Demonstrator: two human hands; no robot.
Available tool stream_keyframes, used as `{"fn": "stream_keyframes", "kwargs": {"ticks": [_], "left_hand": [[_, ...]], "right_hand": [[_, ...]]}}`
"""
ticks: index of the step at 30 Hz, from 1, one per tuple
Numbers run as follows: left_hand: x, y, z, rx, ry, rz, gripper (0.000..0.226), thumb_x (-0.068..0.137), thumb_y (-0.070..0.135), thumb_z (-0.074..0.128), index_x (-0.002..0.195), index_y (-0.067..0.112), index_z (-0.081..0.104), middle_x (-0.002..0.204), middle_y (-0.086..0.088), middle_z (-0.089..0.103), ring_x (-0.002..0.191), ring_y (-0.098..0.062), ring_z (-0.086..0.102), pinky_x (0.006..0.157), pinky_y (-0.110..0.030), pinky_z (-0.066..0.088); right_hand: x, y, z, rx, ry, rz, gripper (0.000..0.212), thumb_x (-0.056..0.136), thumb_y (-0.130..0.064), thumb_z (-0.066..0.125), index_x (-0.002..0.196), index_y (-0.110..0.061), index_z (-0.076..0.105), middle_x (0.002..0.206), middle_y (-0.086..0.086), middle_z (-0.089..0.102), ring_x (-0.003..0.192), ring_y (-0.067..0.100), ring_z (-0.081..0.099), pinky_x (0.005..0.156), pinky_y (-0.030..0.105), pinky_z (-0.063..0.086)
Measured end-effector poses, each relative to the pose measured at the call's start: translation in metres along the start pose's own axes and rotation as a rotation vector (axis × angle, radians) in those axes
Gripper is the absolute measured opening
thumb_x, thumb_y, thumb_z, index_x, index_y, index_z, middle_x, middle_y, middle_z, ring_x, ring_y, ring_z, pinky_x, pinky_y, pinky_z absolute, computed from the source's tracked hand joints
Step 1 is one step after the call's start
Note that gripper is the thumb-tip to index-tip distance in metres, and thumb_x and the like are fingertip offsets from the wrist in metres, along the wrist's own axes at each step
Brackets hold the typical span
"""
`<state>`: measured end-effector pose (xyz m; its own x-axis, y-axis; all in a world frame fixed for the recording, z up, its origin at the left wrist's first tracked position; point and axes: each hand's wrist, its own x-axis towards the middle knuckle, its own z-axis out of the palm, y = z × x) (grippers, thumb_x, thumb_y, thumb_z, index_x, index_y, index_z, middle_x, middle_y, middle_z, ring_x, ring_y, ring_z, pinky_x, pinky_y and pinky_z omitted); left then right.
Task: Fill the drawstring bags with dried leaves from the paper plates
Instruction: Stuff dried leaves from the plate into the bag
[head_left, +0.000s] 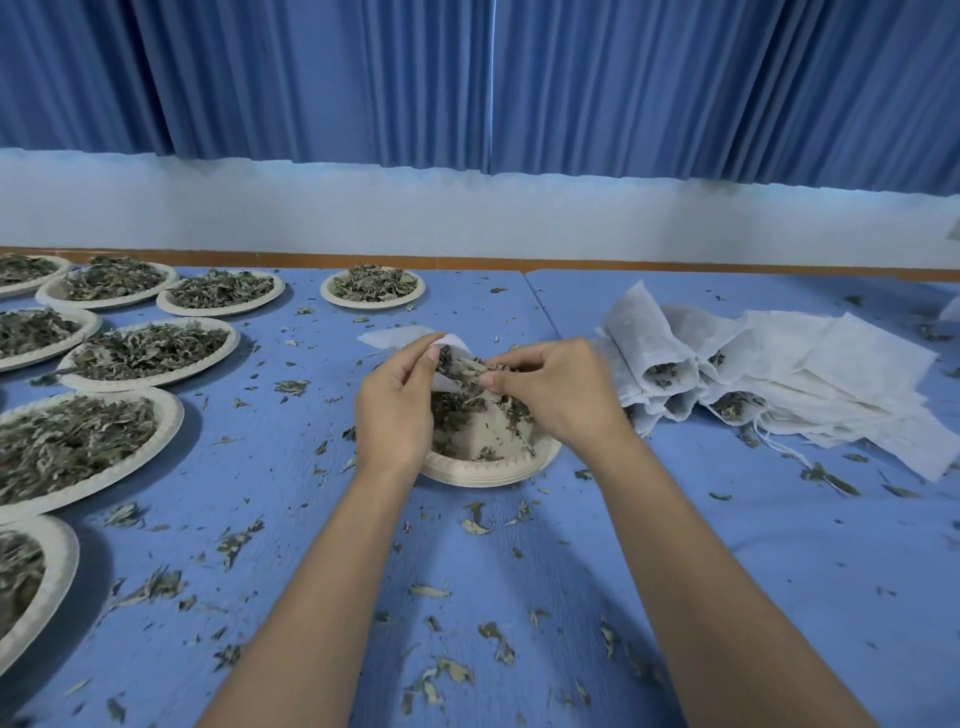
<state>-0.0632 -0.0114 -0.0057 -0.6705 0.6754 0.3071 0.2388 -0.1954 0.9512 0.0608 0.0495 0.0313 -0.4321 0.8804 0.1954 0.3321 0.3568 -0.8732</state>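
A white drawstring bag (451, 344) is held open over a nearly empty paper plate (488, 470) at the table's middle. My left hand (397, 405) pinches the bag's near rim and holds the mouth open. My right hand (553, 387) grips a bunch of dried leaves (470, 371) at the bag's mouth. More leaves (452, 410) lie on the plate under both hands. The rest of the bag is hidden behind my hands.
Several paper plates (150, 351) heaped with dried leaves fill the left side, one more (372, 287) at the back. A pile of filled and flat white bags (769, 374) lies to the right. Loose leaf bits (478, 525) are scattered over the blue table (779, 545).
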Motion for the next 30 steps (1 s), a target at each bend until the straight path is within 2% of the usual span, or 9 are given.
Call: {"fn": "stream_keyframes", "kwargs": {"ticks": [2, 5, 11, 15, 20, 24, 25, 28, 30], "left_hand": [[-0.003, 0.002, 0.003, 0.019, -0.031, 0.028, 0.020, 0.098, 0.025, 0.051, 0.100, 0.036, 0.066, 0.096, 0.006, 0.071, 0.094, -0.008, 0.062, 0.072, -0.004, 0.042], [-0.008, 0.006, 0.011, 0.006, -0.074, 0.071, 0.024, 0.098, 0.021, 0.050, 0.093, 0.038, 0.066, 0.075, 0.012, 0.067, 0.074, 0.000, 0.062, 0.068, -0.008, 0.044], [-0.016, 0.011, 0.023, -0.045, -0.168, 0.101, 0.021, 0.096, 0.015, 0.053, 0.101, 0.024, 0.071, 0.091, 0.025, 0.067, 0.083, 0.012, 0.060, 0.077, -0.008, 0.045], [-0.016, 0.012, 0.020, 0.003, -0.241, 0.072, 0.021, 0.096, 0.020, 0.053, 0.108, 0.026, 0.070, 0.109, 0.022, 0.064, 0.093, 0.014, 0.057, 0.089, -0.011, 0.045], [-0.016, 0.015, 0.015, 0.096, -0.426, 0.000, 0.042, 0.085, 0.016, 0.068, 0.123, 0.033, 0.060, 0.096, 0.023, 0.063, 0.074, 0.016, 0.057, 0.066, -0.001, 0.042], [-0.015, 0.013, 0.018, 0.192, -0.303, 0.082, 0.048, 0.077, 0.011, 0.075, 0.119, 0.030, 0.063, 0.092, 0.019, 0.055, 0.068, -0.002, 0.052, 0.057, 0.000, 0.035], [-0.015, 0.012, 0.019, 0.202, -0.267, 0.092, 0.046, 0.076, 0.010, 0.074, 0.116, 0.029, 0.064, 0.084, 0.010, 0.063, 0.067, 0.002, 0.055, 0.059, -0.001, 0.037], [-0.016, 0.008, 0.021, 0.263, -0.172, 0.133, 0.039, 0.075, 0.004, 0.070, 0.106, 0.027, 0.065, 0.082, 0.022, 0.061, 0.078, 0.013, 0.057, 0.068, -0.002, 0.041], [-0.014, 0.007, 0.019, 0.256, -0.134, 0.138, 0.037, 0.075, 0.002, 0.069, 0.102, 0.026, 0.066, 0.080, 0.026, 0.060, 0.075, 0.015, 0.056, 0.068, -0.002, 0.041]], "right_hand": [[-0.002, -0.002, 0.006, -0.007, 0.017, 0.000, 0.005, 0.079, -0.020, 0.076, 0.083, -0.018, 0.077, 0.053, -0.010, 0.064, 0.042, 0.003, 0.046, 0.044, 0.021, 0.040], [-0.004, -0.002, 0.014, 0.027, 0.082, 0.011, 0.003, 0.080, -0.017, 0.075, 0.081, -0.016, 0.078, 0.074, 0.002, 0.074, 0.069, 0.019, 0.067, 0.066, 0.028, 0.052], [-0.003, 0.003, 0.013, 0.258, 0.167, 0.183, 0.016, 0.077, -0.013, 0.071, 0.066, -0.024, 0.075, 0.077, 0.003, 0.074, 0.082, 0.016, 0.069, 0.084, 0.038, 0.055], [-0.002, 0.004, 0.014, 0.415, 0.196, 0.302, 0.025, 0.078, -0.014, 0.073, 0.058, -0.029, 0.071, 0.075, -0.001, 0.073, 0.082, 0.015, 0.066, 0.075, 0.028, 0.053], [-0.003, 0.007, 0.015, 0.475, 0.181, 0.365, 0.016, 0.080, -0.004, 0.065, 0.071, -0.013, 0.073, 0.074, 0.011, 0.067, 0.069, 0.021, 0.057, 0.068, 0.033, 0.051], [-0.005, 0.005, 0.021, 0.448, 0.177, 0.345, 0.014, 0.080, -0.002, 0.058, 0.075, 0.000, 0.071, 0.072, 0.017, 0.058, 0.064, 0.022, 0.044, 0.060, 0.033, 0.040], [-0.005, 0.004, 0.024, 0.435, 0.173, 0.328, 0.015, 0.079, -0.001, 0.056, 0.073, 0.002, 0.070, 0.069, 0.017, 0.054, 0.064, 0.022, 0.040, 0.060, 0.033, 0.037], [-0.006, 0.001, 0.032, 0.399, 0.135, 0.298, 0.014, 0.079, 0.000, 0.053, 0.076, 0.007, 0.065, 0.070, 0.017, 0.047, 0.068, 0.023, 0.038, 0.065, 0.035, 0.034], [-0.003, -0.002, 0.031, 0.387, 0.086, 0.304, 0.016, 0.082, -0.002, 0.053, 0.082, 0.011, 0.062, 0.074, 0.025, 0.049, 0.071, 0.023, 0.042, 0.069, 0.042, 0.046]]}}
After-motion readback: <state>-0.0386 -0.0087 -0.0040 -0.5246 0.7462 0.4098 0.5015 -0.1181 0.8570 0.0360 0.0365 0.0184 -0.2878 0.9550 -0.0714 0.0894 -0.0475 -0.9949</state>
